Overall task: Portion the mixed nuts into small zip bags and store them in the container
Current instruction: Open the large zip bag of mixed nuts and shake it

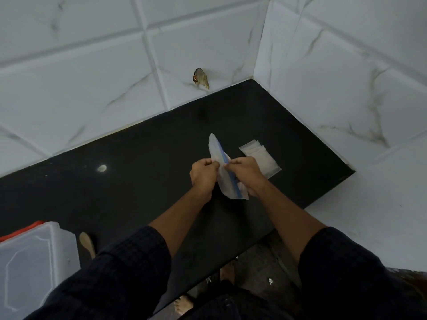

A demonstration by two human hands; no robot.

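Open black countertop (138,181) across centre and left of frame, nothing on it there. Tiled walls (92,77) close off the top and right, meeting in a corner at upper right. Stack of small bags (260,159) lies flat right of centre, near the right wall. Clear container (32,262) and wooden spoon (87,247) block the lower left. Both forearms cross the lower middle.

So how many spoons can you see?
1. The wooden spoon lies on the black counter beside the plastic container; a sleeve hides its handle, and could hide more.
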